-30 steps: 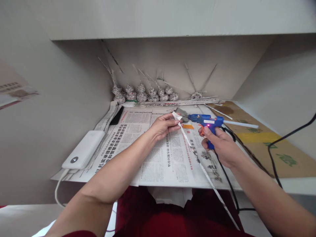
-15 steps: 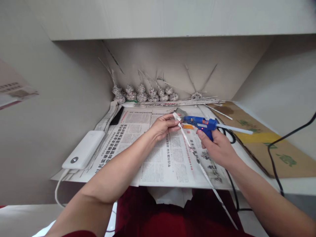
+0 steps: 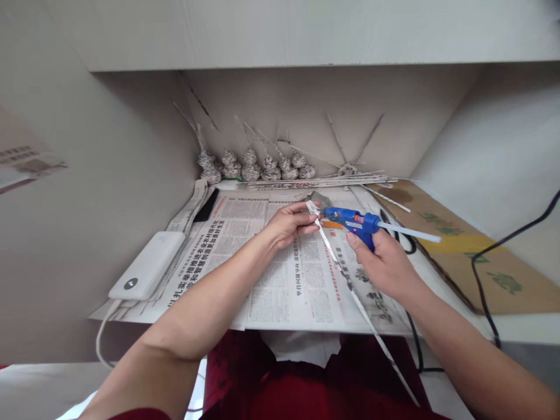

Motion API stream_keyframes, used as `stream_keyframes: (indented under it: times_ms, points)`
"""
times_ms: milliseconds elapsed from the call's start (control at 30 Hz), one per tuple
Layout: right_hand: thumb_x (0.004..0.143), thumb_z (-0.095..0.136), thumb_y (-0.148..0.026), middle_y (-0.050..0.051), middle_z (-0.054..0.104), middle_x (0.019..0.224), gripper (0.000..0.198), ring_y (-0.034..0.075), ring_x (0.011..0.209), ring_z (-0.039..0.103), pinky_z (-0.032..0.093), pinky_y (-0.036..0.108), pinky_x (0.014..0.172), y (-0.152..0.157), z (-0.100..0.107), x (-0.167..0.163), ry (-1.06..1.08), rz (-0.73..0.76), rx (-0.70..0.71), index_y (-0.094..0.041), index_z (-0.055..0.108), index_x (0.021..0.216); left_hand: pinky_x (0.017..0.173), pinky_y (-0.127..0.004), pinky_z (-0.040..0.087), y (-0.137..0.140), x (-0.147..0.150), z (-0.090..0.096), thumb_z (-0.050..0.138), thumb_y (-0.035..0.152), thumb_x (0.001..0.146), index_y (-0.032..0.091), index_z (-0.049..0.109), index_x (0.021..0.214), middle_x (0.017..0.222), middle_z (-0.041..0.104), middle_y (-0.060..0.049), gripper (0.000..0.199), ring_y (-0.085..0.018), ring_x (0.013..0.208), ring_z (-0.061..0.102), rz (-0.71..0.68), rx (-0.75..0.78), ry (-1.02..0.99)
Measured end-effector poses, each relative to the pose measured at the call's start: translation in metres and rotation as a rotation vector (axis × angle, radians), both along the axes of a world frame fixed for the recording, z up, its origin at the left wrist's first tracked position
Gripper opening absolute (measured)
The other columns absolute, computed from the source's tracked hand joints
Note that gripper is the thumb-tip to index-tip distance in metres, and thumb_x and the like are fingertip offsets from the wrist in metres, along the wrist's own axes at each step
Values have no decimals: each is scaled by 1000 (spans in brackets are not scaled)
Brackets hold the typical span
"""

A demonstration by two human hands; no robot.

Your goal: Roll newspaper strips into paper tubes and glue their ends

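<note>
My left hand (image 3: 292,226) pinches the upper end of a rolled newspaper strip (image 3: 350,286), whose loose white tip sticks up past the fingers. From there the long thin strip slants down to the right, over the table edge towards my lap. My right hand (image 3: 382,259) is wrapped round the handle of a blue hot glue gun (image 3: 352,221). A white glue stick (image 3: 411,232) juts from the back of the gun. The nozzle points left, close by the strip's tip; whether it touches the paper I cannot tell.
Newspaper sheets (image 3: 275,274) cover the table. Several woven paper gourds (image 3: 251,166) line the back wall behind a bundle of paper rods (image 3: 324,182). A white power bank (image 3: 149,265) with a cable lies left. Flattened cardboard (image 3: 490,262) and a black cord (image 3: 483,286) are on the right.
The glue gun has shifted slightly left and down, its nozzle nearer the strip's tip. My left hand keeps its pinch in nearly the same place.
</note>
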State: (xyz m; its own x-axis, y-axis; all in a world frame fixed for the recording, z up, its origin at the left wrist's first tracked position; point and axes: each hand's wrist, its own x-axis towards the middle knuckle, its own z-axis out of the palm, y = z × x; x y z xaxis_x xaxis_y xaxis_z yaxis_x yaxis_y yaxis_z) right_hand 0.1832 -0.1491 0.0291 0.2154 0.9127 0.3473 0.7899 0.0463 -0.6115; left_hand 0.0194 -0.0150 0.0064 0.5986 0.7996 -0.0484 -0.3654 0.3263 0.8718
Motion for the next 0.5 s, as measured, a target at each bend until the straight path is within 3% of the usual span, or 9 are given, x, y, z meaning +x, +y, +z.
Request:
stream_keyframes:
  times_ms: [100, 267, 500]
  points:
    - [83, 47, -51, 4, 60, 70, 31, 23, 70, 57, 41, 33, 62, -1, 3, 2, -38, -31, 57, -22, 58, 87, 68, -25, 56, 0, 0, 1, 66, 2, 69, 15, 68, 96, 83, 69, -7, 31, -17, 74, 68, 8, -12, -7]
    - [84, 46, -49, 3, 58, 64, 28, 22, 63, 55, 38, 31, 55, -5, 8, -3, 2, 9, 4, -23, 56, 85, 67, -24, 56, -2, 1, 3, 65, 1, 68, 15, 68, 97, 82, 69, -7, 32, -16, 73, 68, 3, -17, -4]
    - [80, 53, -48, 5, 55, 66, 25, 25, 70, 54, 35, 32, 56, -1, 0, 7, 3, -15, 50, -23, 58, 77, 69, -25, 56, -1, -1, 4, 66, 0, 68, 15, 67, 98, 81, 69, -7, 33, -16, 73, 68, 9, -24, 5]
